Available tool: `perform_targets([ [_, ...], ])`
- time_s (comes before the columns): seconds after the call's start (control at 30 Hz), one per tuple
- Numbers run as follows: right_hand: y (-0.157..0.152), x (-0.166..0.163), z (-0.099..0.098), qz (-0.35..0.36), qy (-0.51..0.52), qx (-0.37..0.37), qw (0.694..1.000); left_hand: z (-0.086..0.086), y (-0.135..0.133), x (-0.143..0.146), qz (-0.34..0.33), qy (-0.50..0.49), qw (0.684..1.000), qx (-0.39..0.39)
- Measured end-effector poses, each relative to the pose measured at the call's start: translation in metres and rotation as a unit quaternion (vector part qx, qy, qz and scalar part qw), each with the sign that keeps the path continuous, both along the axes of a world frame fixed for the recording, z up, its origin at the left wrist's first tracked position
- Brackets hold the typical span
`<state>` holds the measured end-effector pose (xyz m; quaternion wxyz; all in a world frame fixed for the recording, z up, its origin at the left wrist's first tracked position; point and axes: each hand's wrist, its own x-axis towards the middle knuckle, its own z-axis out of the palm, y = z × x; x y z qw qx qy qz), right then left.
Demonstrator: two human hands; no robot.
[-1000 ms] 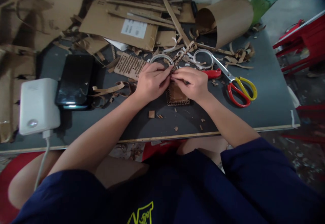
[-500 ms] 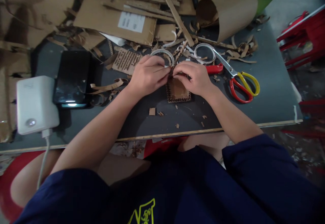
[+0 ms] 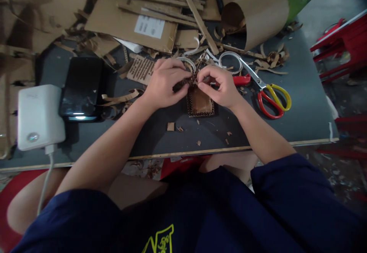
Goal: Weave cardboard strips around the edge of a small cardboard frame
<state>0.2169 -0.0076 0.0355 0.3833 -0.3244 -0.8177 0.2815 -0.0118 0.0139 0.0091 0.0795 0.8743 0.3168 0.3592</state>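
A small rectangular cardboard piece lies on the dark table between my hands, with corrugated edging around its border. At its far end, my left hand has curled fingers and thumb on a thin corrugated cardboard strip. From the other side, my right hand pinches the same strip between thumb and forefinger. The fingertips partly hide the strip and the piece's far edge. Just beyond my hands is a tape roll. A red-handled tool sticks out beside my right hand.
Scissors with red and yellow handles lie right, near another ring-shaped roll. A phone and white power bank stand left. Cardboard sheets, scraps and a cardboard tube fill the back. The table's front edge is near my lap.
My fingers have shifted slightly at the strip; my left thumb and forefinger are wider apart, and my right fingers are more raised. The cardboard piece stays in about the same place.
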Motion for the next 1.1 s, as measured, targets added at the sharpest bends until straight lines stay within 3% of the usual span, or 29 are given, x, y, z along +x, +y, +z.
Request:
perform_targets([
  [0.2, -0.002, -0.003, -0.003, 0.014, 0.013, 0.013, 1.000, -0.002, -0.006, 0.008, 0.027, -0.001, 0.999, -0.030],
  [0.37, 0.001, -0.002, -0.004, 0.021, 0.026, -0.014, 0.999, -0.006, -0.001, 0.009, -0.009, -0.028, 0.999, -0.016],
  [0.7, 0.004, -0.003, -0.011, 0.055, 0.139, -0.172, 0.974, 0.003, -0.002, 0.008, -0.046, -0.063, 0.996, -0.032],
  [0.8, 0.006, -0.005, -0.013, 0.065, 0.168, -0.190, 0.965, 0.004, -0.004, 0.009, -0.055, -0.068, 0.995, -0.047],
  [0.87, 0.005, -0.004, -0.012, 0.055, 0.164, -0.155, 0.973, 0.003, -0.004, 0.010, -0.048, -0.053, 0.996, -0.048],
  [0.93, 0.003, -0.003, -0.009, 0.011, 0.129, -0.071, 0.989, 0.000, -0.004, 0.011, -0.029, -0.040, 0.998, -0.025],
  [1.03, -0.003, -0.002, -0.006, -0.049, 0.046, 0.068, 0.995, -0.007, -0.005, 0.012, 0.005, -0.030, 0.998, 0.049],
  [1.1, -0.005, -0.002, -0.006, -0.071, 0.006, 0.121, 0.990, -0.010, -0.007, 0.012, 0.021, -0.022, 0.995, 0.094],
])
